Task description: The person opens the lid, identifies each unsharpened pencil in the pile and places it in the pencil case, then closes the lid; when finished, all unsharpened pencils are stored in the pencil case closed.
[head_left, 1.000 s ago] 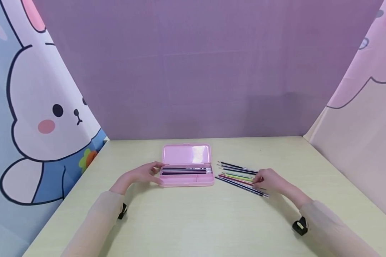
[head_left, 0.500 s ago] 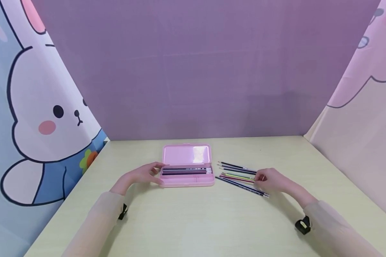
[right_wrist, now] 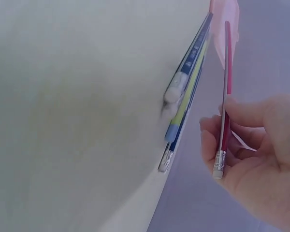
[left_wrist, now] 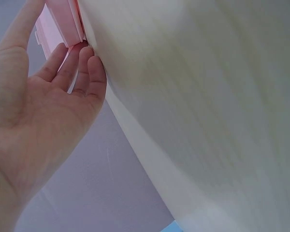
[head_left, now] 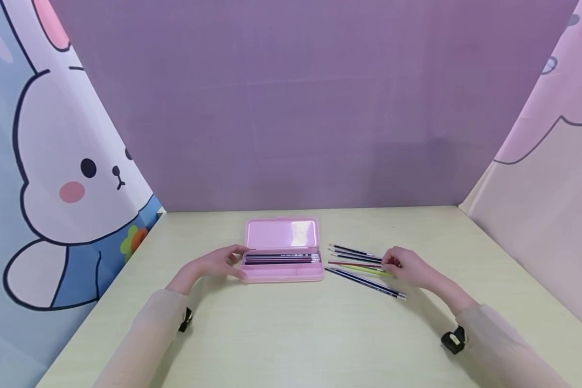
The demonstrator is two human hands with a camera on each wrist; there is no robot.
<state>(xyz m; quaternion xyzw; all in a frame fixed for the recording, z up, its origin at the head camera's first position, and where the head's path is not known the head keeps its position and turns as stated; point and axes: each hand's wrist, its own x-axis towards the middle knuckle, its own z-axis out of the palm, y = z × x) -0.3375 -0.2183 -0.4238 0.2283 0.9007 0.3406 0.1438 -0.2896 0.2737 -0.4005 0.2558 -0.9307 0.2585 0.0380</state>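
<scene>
My left hand (head_left: 215,262) holds the left end of an open pink pencil case (head_left: 271,277), thumb at the front corner and fingers farther back. Several dark pencils (head_left: 278,259) lie lengthwise in its rear compartment. To the right of the case, my right hand (head_left: 409,269) pinches a red pencil (right_wrist: 227,72) near its eraser end, raised off the table in the right wrist view. A yellow-green pencil (head_left: 368,270) lies below it. Dark pencils lie on both sides, some farther back (head_left: 351,251) and others nearer the front (head_left: 366,283).
The case's lid (head_left: 267,233) is tipped back on the pale wooden table (head_left: 271,334). A purple panel (head_left: 291,108) rises along the rear edge, and printed cloths (head_left: 53,161) hang at both sides. Each wrist wears a black device (head_left: 453,340).
My right hand has drawn the red pencil up and slightly back, apart from the yellow-green one, which now lies on its front side. The left hand and case have stayed in place.
</scene>
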